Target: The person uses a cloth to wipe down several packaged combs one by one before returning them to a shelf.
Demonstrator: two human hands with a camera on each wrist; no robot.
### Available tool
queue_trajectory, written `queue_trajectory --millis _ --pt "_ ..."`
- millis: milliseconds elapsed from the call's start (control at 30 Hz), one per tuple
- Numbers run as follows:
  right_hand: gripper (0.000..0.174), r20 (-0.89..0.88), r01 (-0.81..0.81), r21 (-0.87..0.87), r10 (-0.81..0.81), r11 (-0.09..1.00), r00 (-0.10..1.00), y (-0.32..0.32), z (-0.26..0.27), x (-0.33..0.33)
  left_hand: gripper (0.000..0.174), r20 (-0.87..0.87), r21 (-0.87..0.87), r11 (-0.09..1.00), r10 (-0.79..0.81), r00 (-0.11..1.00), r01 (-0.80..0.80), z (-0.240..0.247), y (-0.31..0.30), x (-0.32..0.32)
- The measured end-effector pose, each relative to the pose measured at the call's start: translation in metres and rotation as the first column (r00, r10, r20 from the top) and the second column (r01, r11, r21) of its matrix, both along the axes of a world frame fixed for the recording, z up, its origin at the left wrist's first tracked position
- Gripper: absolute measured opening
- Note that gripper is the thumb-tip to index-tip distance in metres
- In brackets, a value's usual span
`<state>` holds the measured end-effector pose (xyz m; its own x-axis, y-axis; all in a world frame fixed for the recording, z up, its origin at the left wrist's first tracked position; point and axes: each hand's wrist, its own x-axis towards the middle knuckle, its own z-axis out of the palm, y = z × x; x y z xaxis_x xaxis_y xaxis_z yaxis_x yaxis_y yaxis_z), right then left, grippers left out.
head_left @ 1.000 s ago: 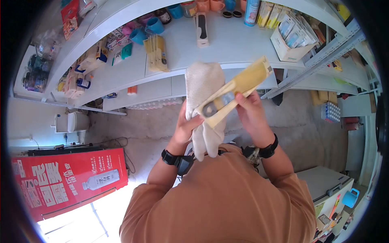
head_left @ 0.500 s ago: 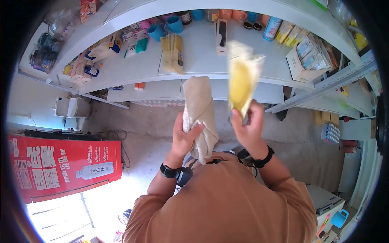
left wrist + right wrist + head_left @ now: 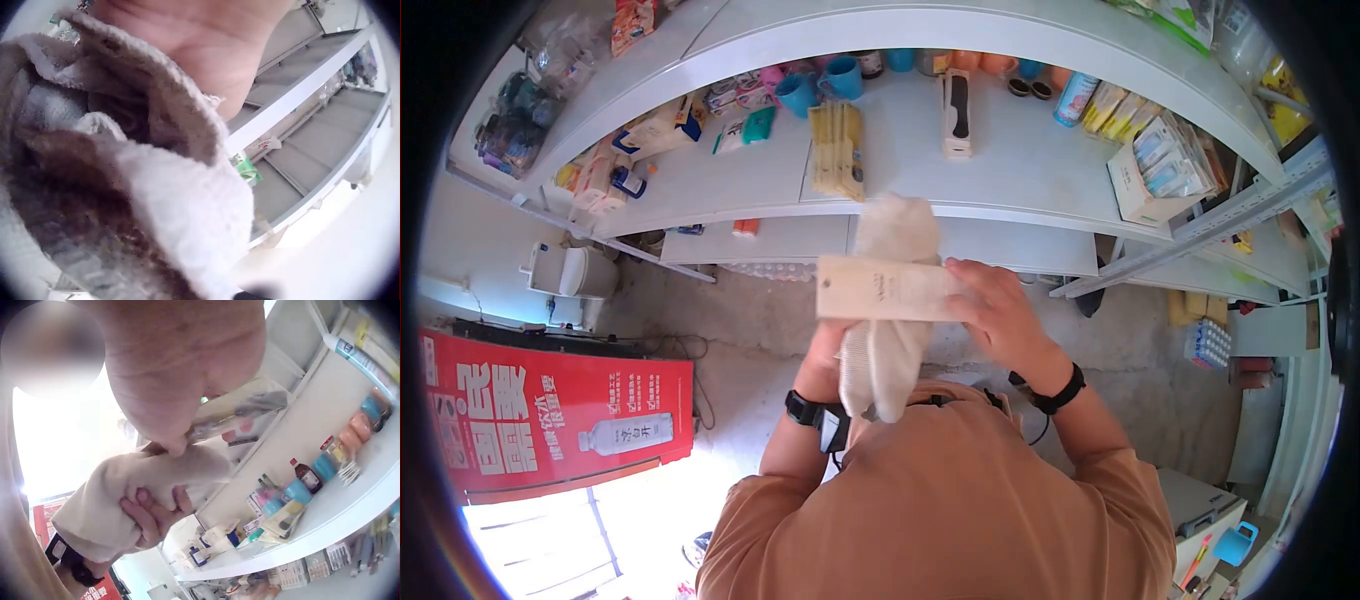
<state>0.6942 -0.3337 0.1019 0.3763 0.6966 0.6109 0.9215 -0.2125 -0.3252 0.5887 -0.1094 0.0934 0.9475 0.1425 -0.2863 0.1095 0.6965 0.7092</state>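
White knit gloves (image 3: 895,225), bunched together, are gripped by my left hand (image 3: 824,352) in front of my chest. In the right wrist view the left fingers (image 3: 147,515) curl round the gloves. Their open cuffs (image 3: 181,200) fill much of the left wrist view. My right hand (image 3: 1002,318) pinches a flat cream packet (image 3: 880,290) by its right end, thumb towards me. The packet lies level across the gloves in the head view, small print on its near face, and hides their middle and part of the left hand.
A white shelf (image 3: 750,185) ahead carries a pile of similar yellow packets (image 3: 836,150), blue mugs (image 3: 842,78), a narrow boxed item (image 3: 958,115), a spray can (image 3: 1077,98) and a box of packs (image 3: 1155,175). A red drinks sign (image 3: 560,415) stands at left.
The packet, first slanting over the gloves with its yellow side showing, swung upright to the right, then came back level across the gloves with its printed cream face showing. The left hand still grips the gloves.
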Motion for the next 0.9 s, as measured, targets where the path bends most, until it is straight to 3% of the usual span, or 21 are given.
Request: queue_trajectory --millis 33,100,167,233,267,400,533,600,633,667,700,767,800,833,867,900 --pt "0.036 0.008 0.039 -0.056 -0.039 0.998 0.999 -0.007 0.000 0.001 0.043 0.000 -0.005 1.000 -0.006 1.000 0.006 0.006 0.008 0.001" --pt "0.040 0.019 0.085 -0.116 -0.084 0.990 0.996 -0.018 0.000 0.002 0.043 0.012 -0.223 0.966 -0.134 0.991 0.133 0.015 0.025 0.004" --pt "0.023 0.056 0.161 -0.091 -0.156 0.983 0.986 -0.024 -0.001 0.000 0.042 -0.009 -0.275 0.956 -0.113 0.994 0.106 0.013 0.026 0.005" --pt "0.023 0.080 0.141 -0.053 -0.137 0.989 0.987 -0.022 0.001 -0.004 0.041 0.051 -0.011 0.976 -0.216 0.975 0.217 -0.003 0.028 0.006" --pt "0.024 0.107 0.116 -0.014 -0.113 0.993 0.988 -0.020 0.003 -0.007 0.039 -0.061 -0.072 0.978 -0.200 0.978 0.196 0.002 0.017 0.007" --pt "0.028 0.139 0.129 -0.003 -0.128 0.992 0.982 -0.014 0.007 -0.018 0.040 -0.007 -0.001 0.975 -0.223 0.975 0.223 -0.020 -0.015 0.015" --pt "0.040 0.155 0.247 -0.068 -0.234 0.967 0.960 -0.026 0.010 -0.030 0.038 0.014 0.014 0.958 -0.287 0.958 0.287 -0.024 -0.026 0.020" --pt "0.044 0.115 0.304 -0.118 -0.291 0.945 0.950 -0.032 0.003 -0.035 0.038 0.053 0.268 0.932 -0.268 0.962 0.245 -0.014 -0.037 0.021" --pt "0.048 -0.005 0.303 -0.044 -0.303 0.952 0.953 -0.032 -0.006 -0.036 0.038 0.052 0.270 0.928 -0.279 0.959 0.255 -0.007 -0.046 0.021" --pt "0.051 -0.125 0.309 0.031 -0.303 0.950 0.945 -0.032 -0.009 -0.037 0.041 0.069 0.414 0.891 -0.238 0.969 0.190 0.005 -0.059 0.021" --pt "0.051 -0.127 0.323 0.031 -0.317 0.946 0.940 -0.036 -0.008 -0.040 0.044 0.094 0.545 0.830 -0.202 0.975 0.119 0.010 -0.070 0.022" --pt "0.049 -0.415 0.401 -0.091 -0.401 0.911 0.817 -0.044 0.000 -0.046 0.045 0.082 0.525 0.835 -0.245 0.966 0.168 0.008 -0.084 0.023" --pt "0.049 -0.416 0.416 -0.092 -0.414 0.905 0.809 -0.044 0.001 -0.050 0.046 0.096 0.650 0.751 -0.232 0.968 0.116 0.006 -0.091 0.022" --pt "0.049 -0.595 0.435 0.028 -0.335 0.900 0.731 -0.044 0.002 -0.053 0.048 0.115 0.758 0.650 -0.220 0.969 0.058 0.004 -0.099 0.021" --pt "0.050 -0.740 0.467 0.144 -0.218 0.872 0.636 -0.047 0.002 -0.056 0.048 0.114 0.758 0.649 -0.234 0.966 0.067 0.007 -0.107 0.020" --pt "0.050 -0.740 0.477 0.144 -0.225 0.867 0.633 -0.053 -0.008 -0.056 0.054 0.173 0.918 0.391 -0.249 0.953 -0.064 0.011 -0.116 0.017"
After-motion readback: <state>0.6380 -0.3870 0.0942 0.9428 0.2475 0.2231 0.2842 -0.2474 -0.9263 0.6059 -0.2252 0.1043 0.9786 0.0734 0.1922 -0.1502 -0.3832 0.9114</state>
